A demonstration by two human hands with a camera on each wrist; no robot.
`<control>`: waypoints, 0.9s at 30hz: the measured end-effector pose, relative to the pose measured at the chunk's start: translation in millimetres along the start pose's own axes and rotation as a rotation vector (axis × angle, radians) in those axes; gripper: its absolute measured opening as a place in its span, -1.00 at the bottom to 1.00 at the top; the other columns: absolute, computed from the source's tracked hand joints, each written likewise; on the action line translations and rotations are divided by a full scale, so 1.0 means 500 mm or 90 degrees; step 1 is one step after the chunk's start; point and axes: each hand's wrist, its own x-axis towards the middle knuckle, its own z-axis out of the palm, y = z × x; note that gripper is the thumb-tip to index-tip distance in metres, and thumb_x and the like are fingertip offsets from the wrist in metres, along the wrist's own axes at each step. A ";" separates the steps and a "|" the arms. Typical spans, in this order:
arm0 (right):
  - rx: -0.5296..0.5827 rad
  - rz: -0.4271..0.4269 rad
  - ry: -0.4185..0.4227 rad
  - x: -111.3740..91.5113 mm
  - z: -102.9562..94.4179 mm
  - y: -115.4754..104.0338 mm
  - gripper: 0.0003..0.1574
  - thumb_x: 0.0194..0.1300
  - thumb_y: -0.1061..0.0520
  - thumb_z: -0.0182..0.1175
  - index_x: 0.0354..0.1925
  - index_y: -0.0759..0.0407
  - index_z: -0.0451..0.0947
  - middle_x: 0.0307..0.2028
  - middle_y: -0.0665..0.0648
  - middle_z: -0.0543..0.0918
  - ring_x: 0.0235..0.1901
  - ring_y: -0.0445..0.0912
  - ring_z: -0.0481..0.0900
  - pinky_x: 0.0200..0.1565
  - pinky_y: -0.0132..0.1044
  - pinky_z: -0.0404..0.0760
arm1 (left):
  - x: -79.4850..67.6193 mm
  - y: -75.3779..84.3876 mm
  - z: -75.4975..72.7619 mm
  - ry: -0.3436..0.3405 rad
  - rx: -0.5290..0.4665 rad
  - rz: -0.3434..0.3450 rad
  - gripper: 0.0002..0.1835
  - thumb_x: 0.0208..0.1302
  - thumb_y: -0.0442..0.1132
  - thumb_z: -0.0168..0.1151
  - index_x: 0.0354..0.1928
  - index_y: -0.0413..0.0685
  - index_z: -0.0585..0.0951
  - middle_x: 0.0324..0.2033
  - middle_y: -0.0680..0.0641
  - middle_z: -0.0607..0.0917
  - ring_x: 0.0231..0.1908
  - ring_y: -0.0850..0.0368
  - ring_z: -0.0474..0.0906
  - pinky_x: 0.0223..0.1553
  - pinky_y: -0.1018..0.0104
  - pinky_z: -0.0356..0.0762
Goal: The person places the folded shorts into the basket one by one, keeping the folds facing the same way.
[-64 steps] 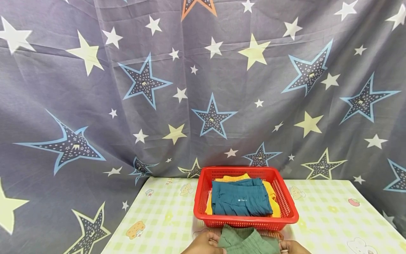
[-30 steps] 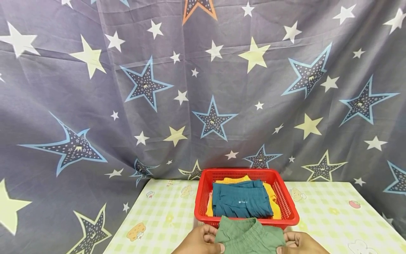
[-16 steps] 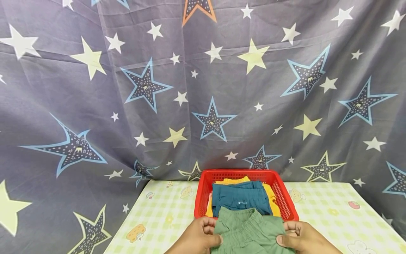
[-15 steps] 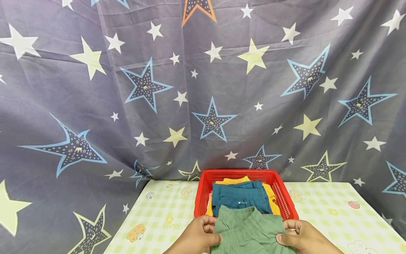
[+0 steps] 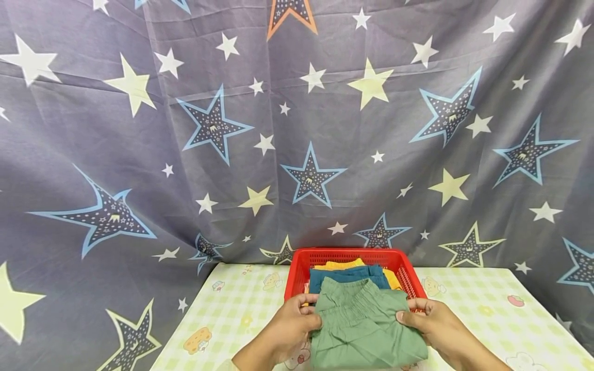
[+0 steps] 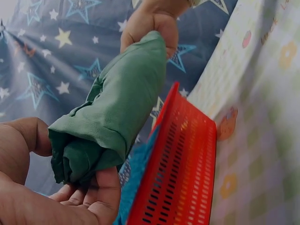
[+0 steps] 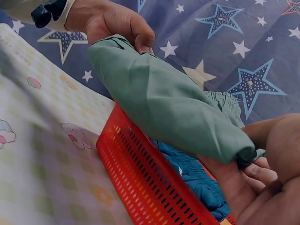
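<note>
Folded green shorts [image 5: 364, 327] with a gathered elastic waistband hang between both hands, overlapping the front of the red basket in the head view. My left hand [image 5: 292, 324] pinches their left edge, thumb on top and fingers beneath. On the opposite edge my right hand [image 5: 436, 324] grips in the same way. From the left wrist view, the shorts [image 6: 112, 103] show as a thick folded bundle held above the basket's side. Teal folded shorts [image 5: 345, 274] lie in the basket, partly hidden by the green ones.
The red perforated plastic basket [image 5: 301, 263] stands at the back of a table with a green checked cover [image 5: 232, 319]. Yellow clothing [image 5: 341, 265] lies under the teal shorts. Behind hangs a grey star-patterned curtain [image 5: 209, 170].
Both hands have carried the green shorts up and forward from the table's near edge to the basket's front, so they now cover its front rim and most of the teal shorts.
</note>
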 end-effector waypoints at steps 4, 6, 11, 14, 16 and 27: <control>-0.051 -0.001 0.089 0.022 0.007 -0.001 -0.46 0.38 0.07 0.34 0.10 0.43 0.43 -0.31 0.08 0.68 -0.36 -0.09 0.67 -0.30 -0.18 0.68 | 0.031 -0.011 -0.004 0.032 0.032 0.023 -0.35 0.10 -0.47 0.16 0.32 -0.37 0.37 -0.09 -0.18 0.64 -0.24 0.11 0.56 -0.27 0.27 0.57; -0.074 -0.005 0.142 0.034 0.010 0.000 -0.42 0.36 0.07 0.37 0.13 0.44 0.46 -0.27 0.10 0.69 -0.36 -0.07 0.68 -0.30 -0.17 0.68 | 0.047 -0.016 -0.004 0.047 0.038 0.031 -0.39 0.13 -0.48 0.16 0.29 -0.37 0.39 -0.17 -0.14 0.67 -0.35 0.15 0.56 -0.37 0.32 0.54; -0.126 -0.022 0.235 0.063 0.015 0.002 -0.44 0.30 0.04 0.41 0.10 0.39 0.57 -0.26 0.11 0.70 -0.40 -0.05 0.67 -0.34 -0.18 0.66 | 0.077 -0.015 -0.002 0.076 0.067 0.060 -0.48 0.20 -0.51 0.16 0.25 -0.40 0.43 -0.19 -0.13 0.70 -0.31 0.14 0.61 -0.33 0.30 0.61; -0.144 -0.033 0.249 0.079 0.012 0.001 -0.45 0.31 0.05 0.38 0.11 0.41 0.58 -0.23 0.13 0.70 -0.37 -0.06 0.65 -0.33 -0.20 0.64 | 0.092 -0.010 0.000 0.095 0.094 0.085 -0.51 0.22 -0.50 0.18 0.22 -0.40 0.46 -0.17 -0.15 0.70 -0.24 0.10 0.62 -0.26 0.26 0.62; -0.151 -0.034 0.257 0.089 0.010 0.000 -0.48 0.31 0.09 0.34 0.11 0.41 0.59 -0.15 0.18 0.69 -0.33 -0.08 0.65 -0.30 -0.21 0.64 | 0.101 -0.007 0.002 0.113 0.101 0.095 -0.53 0.23 -0.49 0.20 0.20 -0.38 0.48 -0.16 -0.16 0.70 -0.22 0.09 0.62 -0.23 0.25 0.61; -0.181 -0.082 0.321 0.139 0.010 0.008 -0.48 0.30 0.14 0.34 0.16 0.37 0.59 -0.16 0.19 0.73 -0.27 -0.12 0.64 -0.28 -0.30 0.62 | 0.152 -0.009 0.003 0.204 0.127 0.113 -0.67 0.35 -0.44 0.24 0.14 -0.25 0.53 -0.28 -0.07 0.63 -0.27 0.14 0.55 -0.22 0.27 0.53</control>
